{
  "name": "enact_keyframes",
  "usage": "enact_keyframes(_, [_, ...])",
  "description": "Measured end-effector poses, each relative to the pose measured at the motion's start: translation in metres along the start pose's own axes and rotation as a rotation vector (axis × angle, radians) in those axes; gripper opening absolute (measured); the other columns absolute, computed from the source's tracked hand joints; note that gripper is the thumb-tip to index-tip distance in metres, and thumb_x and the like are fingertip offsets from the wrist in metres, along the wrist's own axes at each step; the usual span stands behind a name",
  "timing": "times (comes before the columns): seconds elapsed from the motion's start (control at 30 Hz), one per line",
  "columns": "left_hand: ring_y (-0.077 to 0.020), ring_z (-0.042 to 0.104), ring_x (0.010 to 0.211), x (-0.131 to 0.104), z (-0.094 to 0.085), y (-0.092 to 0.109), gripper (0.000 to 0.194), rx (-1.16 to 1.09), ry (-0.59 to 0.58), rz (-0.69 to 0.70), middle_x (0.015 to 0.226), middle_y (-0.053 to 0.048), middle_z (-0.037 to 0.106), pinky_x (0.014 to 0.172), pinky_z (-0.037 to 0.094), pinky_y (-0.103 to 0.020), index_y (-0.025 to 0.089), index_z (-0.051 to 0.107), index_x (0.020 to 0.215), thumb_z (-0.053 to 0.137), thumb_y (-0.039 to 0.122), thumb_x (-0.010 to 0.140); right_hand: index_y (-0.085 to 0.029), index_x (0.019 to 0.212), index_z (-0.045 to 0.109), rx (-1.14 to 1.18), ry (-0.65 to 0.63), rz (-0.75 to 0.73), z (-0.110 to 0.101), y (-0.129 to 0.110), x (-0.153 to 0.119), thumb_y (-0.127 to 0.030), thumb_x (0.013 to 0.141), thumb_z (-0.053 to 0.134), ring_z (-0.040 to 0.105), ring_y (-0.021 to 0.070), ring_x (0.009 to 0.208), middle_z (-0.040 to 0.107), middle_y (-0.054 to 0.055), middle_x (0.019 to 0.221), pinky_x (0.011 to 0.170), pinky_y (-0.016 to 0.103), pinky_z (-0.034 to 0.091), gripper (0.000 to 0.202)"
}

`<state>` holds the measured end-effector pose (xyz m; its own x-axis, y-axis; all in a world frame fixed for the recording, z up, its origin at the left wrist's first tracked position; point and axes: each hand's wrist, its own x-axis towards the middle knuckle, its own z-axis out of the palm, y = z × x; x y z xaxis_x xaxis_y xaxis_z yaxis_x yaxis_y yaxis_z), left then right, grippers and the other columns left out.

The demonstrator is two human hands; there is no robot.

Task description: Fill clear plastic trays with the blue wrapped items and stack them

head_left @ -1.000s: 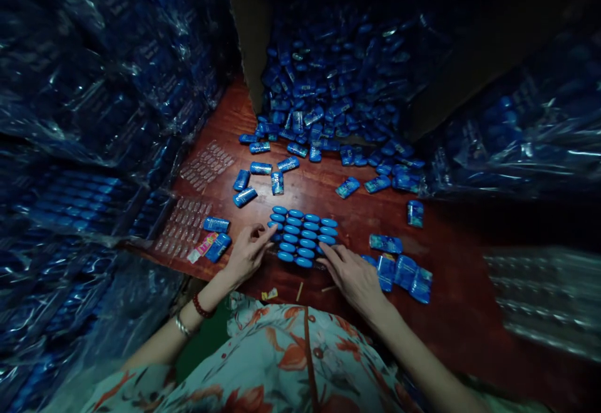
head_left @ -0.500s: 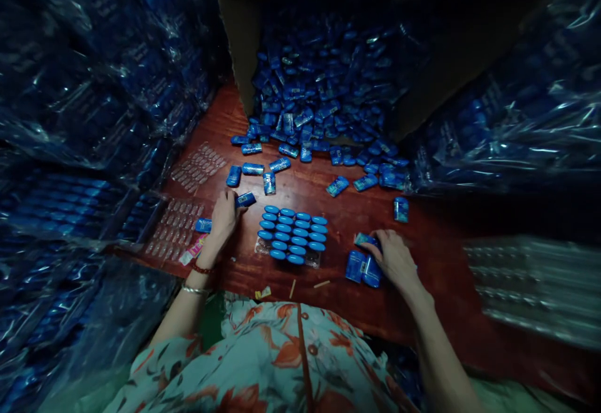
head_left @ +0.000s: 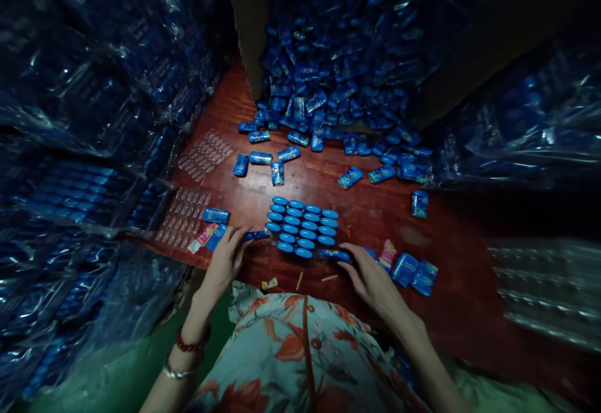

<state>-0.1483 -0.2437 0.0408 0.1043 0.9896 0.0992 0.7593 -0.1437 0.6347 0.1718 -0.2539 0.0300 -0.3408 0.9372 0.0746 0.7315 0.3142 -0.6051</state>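
Note:
Several small blue wrapped packs (head_left: 307, 225) stand on end in rows in front of me, their oval tops up. In the earlier view a clear plastic tray shows beneath them; now it is mostly covered. At the left side of these rows, my left hand (head_left: 230, 251) pinches a blue pack (head_left: 256, 235) by its outer end. My right hand (head_left: 369, 270) grips another blue pack (head_left: 334, 254) at the near right corner of the rows. Beside the left wrist lie a loose blue pack (head_left: 216, 215) and a pink-and-white wrapper (head_left: 203, 239).
A cardboard box (head_left: 248, 31) spills a heap of blue packs (head_left: 323, 100) onto the red-brown table (head_left: 310, 172). Clear moulded trays lie left (head_left: 183, 216) and stacked right (head_left: 549, 288). Plastic-wrapped stacks (head_left: 94, 75) rise at the left. Two blue packs (head_left: 404, 269) lie right of my right hand.
Both hands have come inward to the rows, each with a blue pack. My right hand has left the two packs at the right. The camera view has tilted downward.

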Motion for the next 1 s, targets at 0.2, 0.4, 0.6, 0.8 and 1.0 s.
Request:
enact_keyframes(0.2, [-0.0172,0.059,0.086,0.005,0.029,-0.006,0.021,0.013,0.155,0.148,0.095,-0.006,0.061,0.078,0.050,-0.031,0.019,0.052,0.111,0.046,0.024,0.091,-0.020,0.118,0.049,-0.085,0.214,-0.206,0.026,0.000,-0.002,-0.012,0.089,0.045,0.059,0.0187,0.090,0.062,0.008,0.100,0.079,0.034,0.050,0.030])
enact_keyframes(0.4, [-0.0165,0.052,0.083,0.014,0.028,-0.016,0.028,0.170,0.036,0.507,0.093,-0.009,0.057,0.070,0.048,-0.028,0.015,0.049,0.115,0.036,0.010,0.092,-0.015,0.113,0.055,-0.431,-0.010,-0.331,0.006,-0.013,0.012,-0.006,0.087,0.040,0.055,0.0174,0.076,0.062,0.008,0.088,0.066,0.029,0.045,0.032])
enact_keyframes(0.6, [-0.0192,0.047,0.080,0.034,0.001,0.004,0.025,0.337,-0.258,0.620,0.085,-0.009,0.055,0.070,0.044,-0.031,0.013,0.055,0.098,0.031,0.014,0.094,-0.014,0.102,0.059,-0.616,-0.245,-0.380,-0.012,-0.036,0.039,-0.004,0.082,0.044,0.054,0.0187,0.074,0.061,0.008,0.083,0.065,0.030,0.042,0.027])
enact_keyframes(0.8, [-0.0189,0.047,0.081,0.036,0.002,0.008,0.025,0.404,-0.355,0.734,0.088,-0.009,0.057,0.075,0.044,-0.030,0.013,0.057,0.096,0.033,0.013,0.093,-0.016,0.101,0.061,-0.653,-0.345,-0.367,-0.008,-0.043,0.046,-0.004,0.082,0.046,0.056,0.0191,0.078,0.062,0.008,0.085,0.068,0.031,0.040,0.027])
enact_keyframes(1.0, [-0.0227,0.050,0.097,0.018,0.018,-0.008,0.037,0.369,-0.099,0.602,0.113,-0.016,0.054,0.079,0.045,-0.034,0.014,0.049,0.125,0.039,0.010,0.089,-0.021,0.119,0.058,-0.611,-0.136,-0.332,-0.002,-0.031,0.033,-0.018,0.091,0.045,0.056,0.0156,0.066,0.063,0.005,0.073,0.061,0.027,0.038,0.031])
